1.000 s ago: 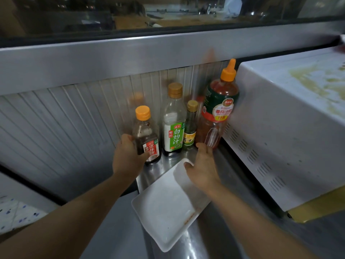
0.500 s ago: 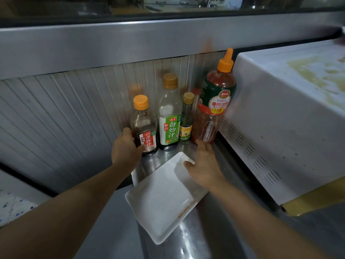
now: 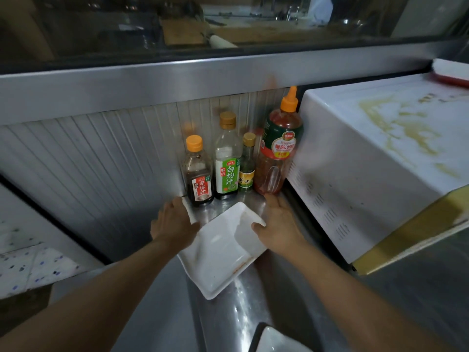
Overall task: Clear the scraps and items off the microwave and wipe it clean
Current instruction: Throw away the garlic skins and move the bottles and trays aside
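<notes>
The white microwave [image 3: 355, 189] stands at the right, its top smeared with yellow stains [image 3: 406, 128]. A white and red tray [image 3: 451, 72] lies on its far right corner. On the steel counter to the left of the microwave lies a white rectangular plate [image 3: 223, 252] with a reddish smear along one edge. My right hand [image 3: 279, 224] grips the plate's right corner, thumb on top. My left hand [image 3: 175, 219] lies over the plate's left corner, fingers curled on its edge.
Several sauce bottles stand against the ribbed wall behind the plate: a dark one [image 3: 199, 174], a green-labelled one [image 3: 228, 158], a small one [image 3: 247, 166] and a tall red squeeze bottle [image 3: 280, 143] touching the microwave. Another white dish [image 3: 279, 339] shows at the bottom edge.
My left hand has come off the dark sauce bottle and moved down onto the plate's left corner. My right hand has kept its grip on the plate.
</notes>
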`<action>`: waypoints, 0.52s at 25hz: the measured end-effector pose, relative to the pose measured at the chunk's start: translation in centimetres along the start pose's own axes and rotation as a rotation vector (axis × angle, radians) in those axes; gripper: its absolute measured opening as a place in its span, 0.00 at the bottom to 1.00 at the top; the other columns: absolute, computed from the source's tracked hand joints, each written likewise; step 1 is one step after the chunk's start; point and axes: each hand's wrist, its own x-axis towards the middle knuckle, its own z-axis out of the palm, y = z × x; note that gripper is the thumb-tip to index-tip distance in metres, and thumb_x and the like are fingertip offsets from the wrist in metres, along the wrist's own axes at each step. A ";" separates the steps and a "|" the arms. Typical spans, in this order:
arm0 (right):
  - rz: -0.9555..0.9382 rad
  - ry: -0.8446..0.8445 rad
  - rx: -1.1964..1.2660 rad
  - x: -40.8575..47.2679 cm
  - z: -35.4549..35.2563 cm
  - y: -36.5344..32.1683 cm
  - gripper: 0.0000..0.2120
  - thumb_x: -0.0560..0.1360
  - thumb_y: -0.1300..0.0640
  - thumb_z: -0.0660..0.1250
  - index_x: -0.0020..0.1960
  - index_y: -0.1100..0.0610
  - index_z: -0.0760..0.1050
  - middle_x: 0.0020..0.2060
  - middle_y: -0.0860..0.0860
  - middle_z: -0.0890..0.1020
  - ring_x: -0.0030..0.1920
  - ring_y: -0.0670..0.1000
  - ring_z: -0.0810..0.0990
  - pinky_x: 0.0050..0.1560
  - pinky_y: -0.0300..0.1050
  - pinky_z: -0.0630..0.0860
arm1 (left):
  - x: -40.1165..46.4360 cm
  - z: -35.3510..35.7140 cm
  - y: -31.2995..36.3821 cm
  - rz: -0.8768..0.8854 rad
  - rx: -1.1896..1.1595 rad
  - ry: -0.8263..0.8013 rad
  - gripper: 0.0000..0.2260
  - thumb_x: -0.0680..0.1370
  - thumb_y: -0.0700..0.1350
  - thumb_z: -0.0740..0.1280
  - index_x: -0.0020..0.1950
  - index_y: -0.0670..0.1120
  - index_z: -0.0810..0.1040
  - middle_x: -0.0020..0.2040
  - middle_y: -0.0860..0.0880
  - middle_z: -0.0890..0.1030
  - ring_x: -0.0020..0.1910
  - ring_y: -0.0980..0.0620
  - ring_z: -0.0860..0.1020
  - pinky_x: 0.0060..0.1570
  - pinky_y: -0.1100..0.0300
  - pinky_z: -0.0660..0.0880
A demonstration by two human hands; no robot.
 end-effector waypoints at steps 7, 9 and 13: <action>-0.034 -0.062 -0.028 -6.1 -2.8 -0.5 0.35 0.72 0.57 0.69 0.74 0.57 0.56 0.71 0.56 0.64 0.69 0.57 0.64 0.68 0.49 0.65 | -8.0 -1.8 1.0 -0.060 -0.022 0.013 0.30 0.73 0.53 0.70 0.69 0.45 0.62 0.67 0.44 0.70 0.65 0.43 0.70 0.60 0.47 0.71; -0.067 -0.081 -0.022 -8.0 -3.1 -0.4 0.34 0.72 0.57 0.69 0.73 0.57 0.57 0.70 0.56 0.65 0.69 0.56 0.65 0.68 0.48 0.66 | -10.9 -2.0 0.9 -0.092 -0.068 0.014 0.28 0.72 0.52 0.70 0.67 0.44 0.64 0.65 0.43 0.71 0.63 0.42 0.71 0.59 0.48 0.71; -0.138 -0.121 -0.041 -11.1 -3.5 -0.2 0.29 0.72 0.57 0.69 0.70 0.57 0.62 0.66 0.54 0.69 0.66 0.54 0.68 0.65 0.46 0.68 | -16.6 -1.6 0.1 -0.144 -0.109 0.024 0.26 0.73 0.53 0.69 0.66 0.45 0.65 0.64 0.43 0.72 0.62 0.43 0.72 0.59 0.50 0.71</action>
